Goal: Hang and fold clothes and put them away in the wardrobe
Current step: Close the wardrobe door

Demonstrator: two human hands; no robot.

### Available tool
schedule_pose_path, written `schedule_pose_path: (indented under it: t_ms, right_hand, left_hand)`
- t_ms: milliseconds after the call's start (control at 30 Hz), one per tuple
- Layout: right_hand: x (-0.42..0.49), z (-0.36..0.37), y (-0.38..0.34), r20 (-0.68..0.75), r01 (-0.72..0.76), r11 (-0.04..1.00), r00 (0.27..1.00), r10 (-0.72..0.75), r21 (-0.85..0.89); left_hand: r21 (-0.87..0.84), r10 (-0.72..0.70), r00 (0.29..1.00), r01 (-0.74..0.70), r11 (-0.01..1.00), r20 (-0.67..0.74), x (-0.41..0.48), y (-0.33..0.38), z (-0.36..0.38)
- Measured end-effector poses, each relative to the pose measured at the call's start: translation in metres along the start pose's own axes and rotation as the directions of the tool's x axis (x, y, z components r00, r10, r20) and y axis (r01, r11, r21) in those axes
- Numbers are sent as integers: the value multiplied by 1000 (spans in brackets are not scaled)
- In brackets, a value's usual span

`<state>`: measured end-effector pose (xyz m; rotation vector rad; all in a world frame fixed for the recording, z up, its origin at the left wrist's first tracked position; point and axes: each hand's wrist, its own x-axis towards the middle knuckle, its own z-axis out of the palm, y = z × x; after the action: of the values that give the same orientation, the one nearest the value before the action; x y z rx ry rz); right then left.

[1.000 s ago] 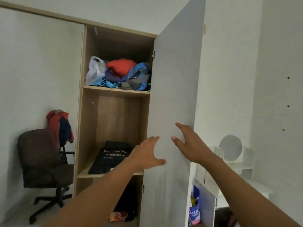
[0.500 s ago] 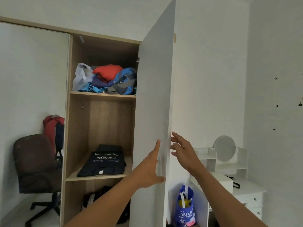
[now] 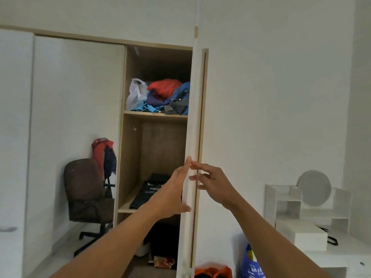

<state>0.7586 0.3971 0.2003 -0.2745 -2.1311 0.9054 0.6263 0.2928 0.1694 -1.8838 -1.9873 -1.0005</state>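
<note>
Head view: the wardrobe door [image 3: 193, 117] is seen almost edge-on, standing upright between the two hands. The left hand [image 3: 172, 195] is laid flat against the door's inner side, its fingers straight and together and its thumb spread below at the door's edge; nothing is gripped. The right hand [image 3: 215, 184] is held at the outer side at about the same height, its fingers [image 3: 195, 167] loosely spread and slightly bent, the tips touching the door's edge; nothing is clasped by it either. The door is white, with a pale wooden strip along its edge. To the left of the hands the wardrobe [image 3: 130, 157] is seen open, lined in light wood. A folded black shirt [image 3: 143, 197] with white lettering is laid on the middle shelf, just beyond the left hand and partly hidden by it. An untidy pile of clothes [image 3: 164, 93] in red, blue and grey is kept on the top shelf, beside a white plastic bag [image 3: 136, 95]. A brown office chair [image 3: 86, 189] is seen further left
</note>
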Motion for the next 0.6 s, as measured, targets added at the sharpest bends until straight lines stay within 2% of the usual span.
schedule_pose_path:
  t_ms: [133, 233, 333, 500, 600]
  right_hand:
    - [34, 45, 6, 31, 106, 989, 994, -103, -105]
    - [60, 81, 15, 51, 221, 954, 975, -215, -203]
    - [85, 114, 19, 99, 275, 905, 961, -257, -325]
    - [137, 160, 43, 111, 179, 899, 983, -146, -399]
    - [163, 180, 64, 121, 160, 852, 986, -114, -499]
  left_hand:
    - [19, -57, 998, 57, 998, 9, -11, -40, -30]
    - [52, -80, 997, 79, 995, 19, -15, -73, -52]
    - [86, -106, 994, 104, 991, 15, -16, -107, -70]
    - [182, -171, 985, 171, 968, -15, -5, -166, -94]
    - [247, -223, 975, 218, 944, -11, 10, -200, -100]
